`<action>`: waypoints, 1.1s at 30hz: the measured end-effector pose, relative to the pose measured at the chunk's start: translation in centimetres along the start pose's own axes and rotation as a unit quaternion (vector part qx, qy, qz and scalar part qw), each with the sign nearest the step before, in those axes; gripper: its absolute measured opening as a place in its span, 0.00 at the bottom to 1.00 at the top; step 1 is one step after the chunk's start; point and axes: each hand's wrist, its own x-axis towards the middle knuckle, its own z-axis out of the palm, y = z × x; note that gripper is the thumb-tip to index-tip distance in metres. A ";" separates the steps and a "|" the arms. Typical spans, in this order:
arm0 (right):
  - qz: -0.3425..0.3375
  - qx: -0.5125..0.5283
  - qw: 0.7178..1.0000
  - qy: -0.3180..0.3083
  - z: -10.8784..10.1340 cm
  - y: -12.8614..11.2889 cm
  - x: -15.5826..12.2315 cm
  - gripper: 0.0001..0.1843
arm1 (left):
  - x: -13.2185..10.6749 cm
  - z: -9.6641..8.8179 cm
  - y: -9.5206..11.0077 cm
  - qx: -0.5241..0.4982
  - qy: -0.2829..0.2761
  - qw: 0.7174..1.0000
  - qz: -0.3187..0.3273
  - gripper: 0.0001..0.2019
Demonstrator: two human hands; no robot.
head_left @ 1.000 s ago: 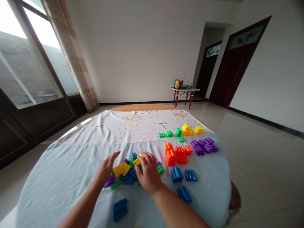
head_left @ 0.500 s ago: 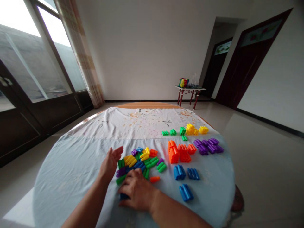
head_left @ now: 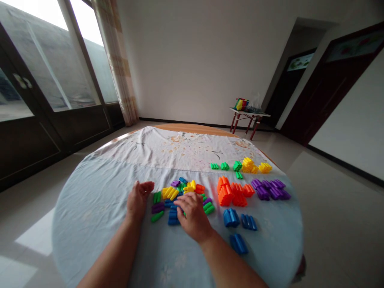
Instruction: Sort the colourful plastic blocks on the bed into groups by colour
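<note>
Your right hand (head_left: 193, 214) has come forward from the near edge of the bench (head_left: 99, 200), and your view has swung a little to the left. The round, cloth-covered bench carries everything. Just ahead of both hands lies the mixed pile (head_left: 183, 189) of yellow, green, purple, orange and blue plastic blocks, likely bunched so that you can reach any colour. Well to the right of your right hand the sorted groups sit apart by colour: orange blocks (head_left: 232, 195) nearest, purple blocks (head_left: 270, 189) beyond them, and yellow blocks (head_left: 255, 166) farthest out. Your left hand (head_left: 136, 202) stands open on its edge, palm turned to the pile, seemingly walling in the loose pieces. Your right hand lies palm down with fingers bent over the blue blocks (head_left: 173, 216) at the pile's near side; whether it pinches one, you cannot tell from here.
</note>
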 end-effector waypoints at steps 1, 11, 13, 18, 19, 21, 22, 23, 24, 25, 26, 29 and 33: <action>0.010 -0.002 1.000 0.009 -0.3 0.4 0.1 0.14 | -0.1 -0.1 -0.1 0.011 0.007 1.000 0.005 0.25; -0.005 -0.036 0.996 -0.077 0.1 -0.8 -0.5 0.16 | -0.5 -2.0 0.6 0.187 0.065 0.977 0.084 0.23; 0.000 -0.064 0.994 -0.094 0.6 -1.2 -0.7 0.18 | -0.3 -2.1 0.7 0.197 0.068 0.974 0.084 0.23; -0.037 -0.062 0.989 -0.129 0.4 -1.3 -0.7 0.15 | 0.1 -2.2 0.5 0.222 0.062 0.970 0.075 0.22; -0.051 -0.057 0.988 -0.137 0.3 -1.3 -0.7 0.16 | 0.1 -2.2 0.5 0.227 0.060 0.969 0.073 0.22; -0.070 -0.055 0.984 -0.153 0.0 -1.3 -0.6 0.16 | 0.0 -2.1 0.6 0.236 0.057 0.968 0.067 0.22; -0.074 -0.056 0.983 -0.158 -0.1 -1.3 -0.6 0.17 | 0.0 -2.1 0.7 0.242 0.058 0.966 0.063 0.22; -0.075 -0.057 0.983 -0.159 -0.1 -1.3 -0.5 0.18 | -0.1 -2.0 0.7 0.249 0.060 0.965 0.058 0.22; -0.073 -0.058 0.983 -0.157 -0.1 -1.3 -0.5 0.20 | -0.1 -2.0 0.8 0.255 0.062 0.963 0.055 0.22; -0.069 -0.059 0.984 -0.153 0.0 -1.2 -0.4 0.21 | -0.2 -1.9 0.8 0.259 0.065 0.962 0.052 0.22; -0.062 -0.062 0.985 -0.148 0.1 -1.2 -0.4 0.22 | -0.2 -1.9 0.8 0.261 0.067 0.962 0.051 0.21; -0.035 -0.079 0.985 -0.148 0.4 -1.1 -0.3 0.19 | -0.1 -1.9 0.6 0.264 0.068 0.961 0.046 0.21; -0.023 -0.087 0.984 -0.154 0.7 -1.0 -0.3 0.18 | 0.2 -1.9 0.2 0.270 0.073 0.959 0.054 0.22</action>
